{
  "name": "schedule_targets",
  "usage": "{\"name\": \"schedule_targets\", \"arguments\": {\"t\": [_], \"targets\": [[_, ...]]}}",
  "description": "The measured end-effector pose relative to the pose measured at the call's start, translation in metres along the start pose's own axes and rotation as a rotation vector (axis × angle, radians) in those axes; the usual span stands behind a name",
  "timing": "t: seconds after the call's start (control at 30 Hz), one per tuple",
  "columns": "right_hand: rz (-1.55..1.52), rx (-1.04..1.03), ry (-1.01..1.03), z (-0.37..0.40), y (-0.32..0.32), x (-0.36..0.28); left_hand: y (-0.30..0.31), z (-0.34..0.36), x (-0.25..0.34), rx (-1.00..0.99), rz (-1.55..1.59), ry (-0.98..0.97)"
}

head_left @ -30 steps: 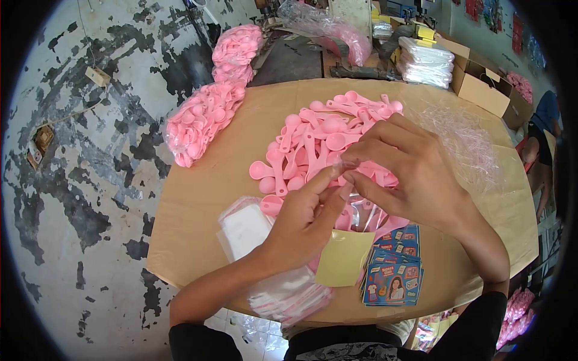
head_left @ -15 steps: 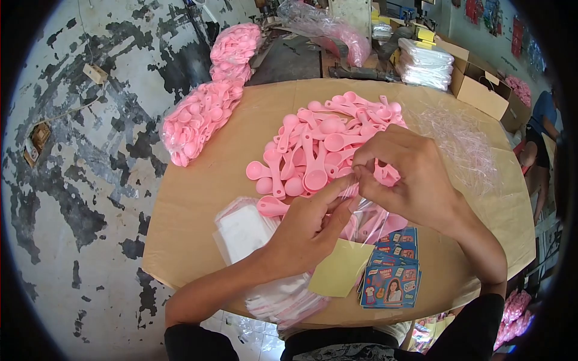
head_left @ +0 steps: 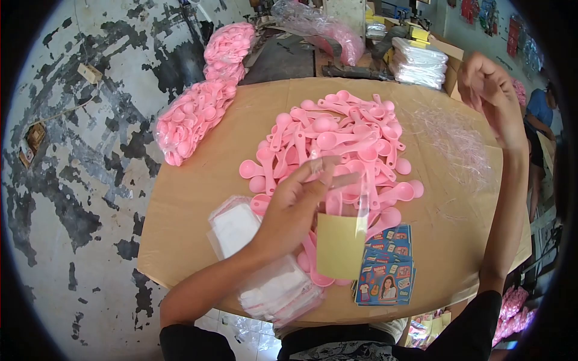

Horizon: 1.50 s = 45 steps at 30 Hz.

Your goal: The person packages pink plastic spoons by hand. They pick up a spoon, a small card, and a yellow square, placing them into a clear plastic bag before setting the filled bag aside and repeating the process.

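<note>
My left hand (head_left: 301, 195) pinches the upper part of a clear plastic bag (head_left: 363, 201). A plain yellow card (head_left: 341, 245) shows through the bag, with a pink measuring spoon (head_left: 334, 201) seemingly behind it. Raised at the far right, my right hand (head_left: 490, 99) has loosely bent fingers, somewhat apart, with nothing visible in them. Beyond my left hand lies a heap of pink measuring spoons (head_left: 328, 139). A stack of clear bags (head_left: 280, 292) lies under my left forearm, and blue printed cards (head_left: 385, 281) lie right of the held bag.
Thin clear plastic strips (head_left: 454, 147) lie tangled on the brown-covered table (head_left: 192, 216). Bagged pink spoons (head_left: 195, 120) stand at the back left against a peeling wall. Behind the table are packed clear bags (head_left: 418, 63) and a cardboard box (head_left: 453, 54). Another person (head_left: 540, 114) is at the right.
My right hand has left the bag and swung up and right, beyond the strips. My left hand keeps hold of the bag, whose yellow card now hangs more upright.
</note>
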State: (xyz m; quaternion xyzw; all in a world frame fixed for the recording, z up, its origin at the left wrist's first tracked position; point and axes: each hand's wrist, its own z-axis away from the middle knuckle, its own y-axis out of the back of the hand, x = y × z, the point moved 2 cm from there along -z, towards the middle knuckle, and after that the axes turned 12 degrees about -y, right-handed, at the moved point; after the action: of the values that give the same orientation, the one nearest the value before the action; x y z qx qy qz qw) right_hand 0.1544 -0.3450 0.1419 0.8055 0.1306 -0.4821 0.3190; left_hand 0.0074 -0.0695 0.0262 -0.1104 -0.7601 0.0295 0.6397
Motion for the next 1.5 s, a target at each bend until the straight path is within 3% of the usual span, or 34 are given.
{"name": "schedule_targets", "arguments": {"t": [0.03,0.1,0.17,0.27,0.37,0.4,0.5,0.6,0.7,0.9,1.03,1.2,1.5], "targets": [[-0.091,-0.181,-0.023,0.004,0.015,0.008,0.000,-0.001,0.001,0.029,0.027,0.041],[0.075,0.050,-0.460,0.013,0.029,0.055,0.005,-0.003,-0.009,0.007,0.062,0.023],[1.287,0.039,-0.262,0.017,0.053,0.124,0.009,-0.008,-0.010,-0.024,0.144,0.041],[0.871,0.336,-0.204,-0.001,0.047,0.095,0.011,-0.008,-0.013,-0.044,0.109,0.058],[0.416,0.262,-0.117,-0.004,-0.015,0.049,0.013,-0.007,-0.013,-0.007,0.190,0.037],[0.260,0.114,-0.261,0.005,-0.053,0.036,0.013,-0.007,-0.012,-0.007,0.225,0.018],[0.213,-0.200,-0.277,0.019,-0.137,0.018,0.008,-0.005,-0.008,0.003,0.199,-0.034],[0.033,-0.126,-0.362,0.018,-0.163,0.035,0.008,-0.004,-0.013,0.023,0.132,-0.075],[-0.104,-0.045,-0.232,0.017,-0.163,0.046,0.007,-0.002,-0.003,0.005,0.080,-0.048],[-0.033,-0.197,-0.273,0.016,-0.154,0.041,0.011,-0.003,-0.017,0.022,0.056,-0.069],[-0.152,-0.081,-0.231,0.016,-0.153,0.047,0.015,-0.008,-0.008,0.011,0.130,-0.096],[-0.188,-0.068,-0.288,0.016,-0.149,0.046,0.017,-0.009,-0.004,-0.057,-0.050,-0.113],[-0.073,-0.020,-0.189,0.018,-0.146,0.055,0.021,-0.010,-0.007,-0.085,-0.064,-0.201]]}}
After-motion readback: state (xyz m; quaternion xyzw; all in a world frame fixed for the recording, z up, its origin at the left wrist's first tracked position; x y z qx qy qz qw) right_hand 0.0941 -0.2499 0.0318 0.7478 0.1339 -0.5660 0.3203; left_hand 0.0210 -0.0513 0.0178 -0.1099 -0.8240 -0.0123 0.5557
